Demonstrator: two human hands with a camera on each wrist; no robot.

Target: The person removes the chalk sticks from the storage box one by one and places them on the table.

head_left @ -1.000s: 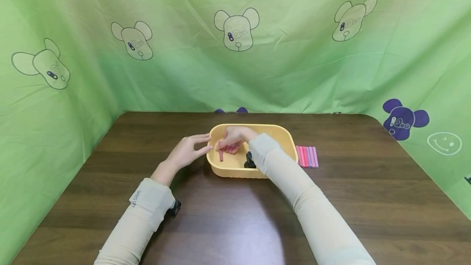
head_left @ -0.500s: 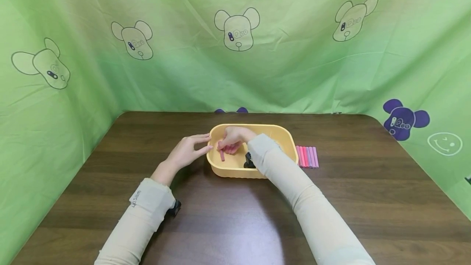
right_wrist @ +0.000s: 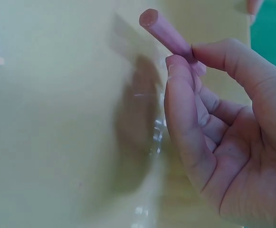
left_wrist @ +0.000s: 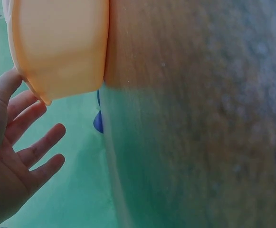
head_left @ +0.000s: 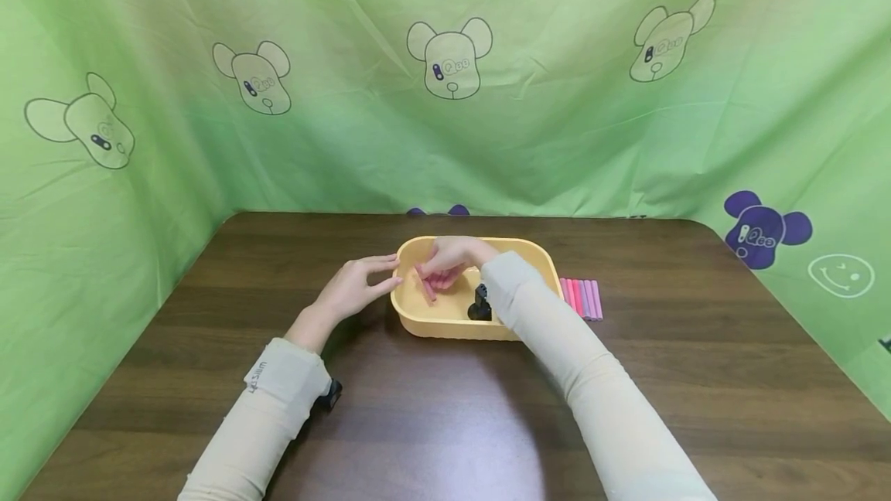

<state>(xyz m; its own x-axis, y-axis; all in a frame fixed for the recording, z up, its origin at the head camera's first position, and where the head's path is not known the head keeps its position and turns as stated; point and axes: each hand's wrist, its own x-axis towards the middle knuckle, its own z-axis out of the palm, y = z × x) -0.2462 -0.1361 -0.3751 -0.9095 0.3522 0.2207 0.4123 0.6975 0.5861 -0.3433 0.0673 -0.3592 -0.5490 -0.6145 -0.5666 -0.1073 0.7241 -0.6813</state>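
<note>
A yellow oblong tub [head_left: 452, 328] stands on the table. My right hand [head_left: 452, 257] reaches inside it, near the left end. Between thumb and index finger it pinches a slim pink stick [right_wrist: 166, 33], its flat round end showing in the right wrist view. From above, the pink stick [head_left: 426, 286] slants down to the right over the tub floor. My left hand [head_left: 351, 288] is at the tub's left end, fingers spread and fairly straight, with fingertips right at the rim. The left wrist view shows its thumb [left_wrist: 7, 85] against the tub wall [left_wrist: 61, 47].
Several pink and purple sticks [head_left: 581, 298] lie side by side on the table, close against the tub's right end. The brown wooden table [head_left: 418, 408] extends to a green patterned cloth [head_left: 334, 138] behind and at both sides.
My right hand has shifted slightly right inside the tub. The pink stick has turned from nearly upright in the head view to a slant, its lower end swinging right. The left hand stays put.
</note>
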